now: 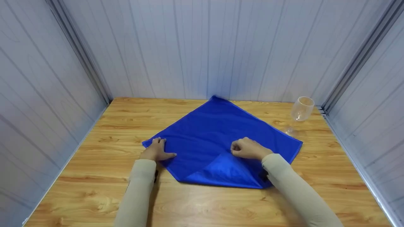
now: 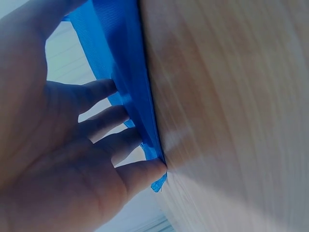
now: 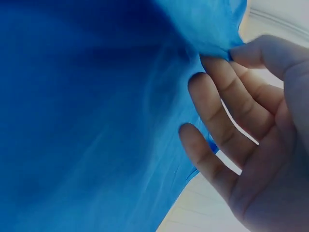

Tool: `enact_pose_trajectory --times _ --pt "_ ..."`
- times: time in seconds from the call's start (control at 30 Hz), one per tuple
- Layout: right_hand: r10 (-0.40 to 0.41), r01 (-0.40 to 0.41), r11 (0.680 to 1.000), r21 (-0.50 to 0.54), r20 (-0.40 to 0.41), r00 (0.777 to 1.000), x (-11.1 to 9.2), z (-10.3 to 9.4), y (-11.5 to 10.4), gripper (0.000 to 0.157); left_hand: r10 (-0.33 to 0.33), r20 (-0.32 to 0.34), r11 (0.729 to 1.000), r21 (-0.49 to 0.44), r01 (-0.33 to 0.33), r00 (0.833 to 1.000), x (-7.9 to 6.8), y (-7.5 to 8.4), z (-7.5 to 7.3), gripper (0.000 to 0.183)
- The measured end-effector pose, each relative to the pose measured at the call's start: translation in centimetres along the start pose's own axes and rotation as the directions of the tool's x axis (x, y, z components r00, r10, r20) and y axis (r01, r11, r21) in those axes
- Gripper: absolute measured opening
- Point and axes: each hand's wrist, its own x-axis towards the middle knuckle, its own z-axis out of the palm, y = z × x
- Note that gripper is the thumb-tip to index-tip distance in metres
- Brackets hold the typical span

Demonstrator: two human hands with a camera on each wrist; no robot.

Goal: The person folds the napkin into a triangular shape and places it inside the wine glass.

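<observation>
A blue cloth (image 1: pixel 195 132) lies spread on the wooden table, turned so one corner points to the back wall. Its near corner is lifted and folded back toward the middle, showing a shinier underside (image 1: pixel 225 168). My right hand (image 1: pixel 249 148) pinches that corner between thumb and fingers; in the right wrist view the cloth (image 3: pixel 96 121) hangs down from the pinch. On the cloth's left corner rests my left hand (image 1: pixel 157 150), fingers spread. The left wrist view shows its fingertips (image 2: pixel 128 113) touching the cloth (image 2: pixel 128 63) along the edge.
A clear stemmed glass (image 1: pixel 302 108) stands at the back right, close beyond the cloth's right edge. Pale panel walls (image 1: pixel 189 47) enclose the wooden table (image 1: pixel 94 189) at the back and both sides.
</observation>
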Motion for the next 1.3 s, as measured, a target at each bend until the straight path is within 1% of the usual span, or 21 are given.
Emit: enact_pose_trajectory --times 0.1,0.17,0.27,0.33,0.4,0.53,0.6,0.7,0.77,0.87,0.97,1.03,1.17,1.23,1.3 --pt "0.025 -0.025 1.0 0.003 -0.059 0.998 1.0 -0.2 -0.1 0.012 0.007 -0.003 1.0 0.007 -0.007 1.0 0.0 0.0 -0.1 0.095" --pt "0.056 -0.055 0.998 0.01 -0.105 0.993 1.6 -0.2 -0.2 0.015 0.004 0.002 1.0 0.007 -0.004 1.0 0.0 0.0 -0.1 0.096" --pt "0.093 -0.09 0.996 0.021 -0.184 0.979 2.5 -0.1 -0.2 0.016 0.002 0.01 1.0 0.001 -0.002 1.0 0.1 0.0 -0.1 0.096" --pt "0.114 -0.11 0.993 0.03 -0.222 0.968 2.9 0.0 -0.3 0.017 0.001 0.012 1.0 0.0 -0.001 1.0 0.1 0.0 -0.1 0.096" --pt "0.137 -0.132 0.991 0.036 -0.244 0.96 3.3 0.1 -0.2 0.018 0.0 0.01 1.0 0.001 0.0 1.0 0.0 -0.1 -0.1 0.096" --pt "0.199 -0.191 0.98 0.056 -0.257 0.946 3.9 0.6 0.2 0.018 -0.01 0.004 1.0 0.002 0.01 1.0 -0.1 -0.1 -0.1 0.096" --pt "0.232 -0.218 0.972 0.086 -0.241 0.942 4.0 0.8 0.5 0.018 -0.007 -0.002 1.0 -0.003 0.007 1.0 -0.1 -0.1 0.0 0.096" --pt "0.267 -0.246 0.961 0.124 -0.195 0.944 3.9 1.2 1.1 0.02 -0.001 -0.005 1.0 -0.007 0.001 1.0 -0.2 0.0 0.1 0.096" --pt "0.277 -0.257 0.957 0.137 -0.156 0.948 3.7 1.4 1.5 0.023 0.003 -0.006 1.0 -0.009 -0.003 1.0 -0.3 0.0 0.1 0.095" --pt "0.279 -0.265 0.956 0.129 -0.112 0.954 3.4 1.4 2.1 0.027 0.007 -0.007 1.0 -0.01 -0.007 1.0 -0.2 0.0 0.1 0.095" --pt "0.291 -0.284 0.953 0.109 -0.053 0.955 2.9 0.9 2.4 0.024 0.011 -0.006 1.0 -0.008 -0.011 1.0 -0.1 0.0 0.1 0.095" --pt "0.288 -0.287 0.952 0.105 0.006 0.958 2.5 0.4 2.5 0.02 0.015 -0.003 1.0 -0.005 -0.015 1.0 -0.1 0.1 0.1 0.096" --pt "0.276 -0.29 0.949 0.123 0.115 0.954 1.9 -0.6 2.7 0.019 0.004 0.01 1.0 -0.001 -0.004 1.0 -0.1 0.1 0.1 0.096" --pt "0.265 -0.282 0.95 0.136 0.127 0.956 1.8 -0.9 2.9 0.016 -0.002 0.012 1.0 -0.001 0.002 1.0 -0.1 0.1 0.1 0.096" --pt "0.255 -0.265 0.955 0.135 0.09 0.963 1.8 -1.1 3.1 0.01 -0.009 0.015 1.0 -0.004 0.009 1.0 -0.1 0.0 0.1 0.096"
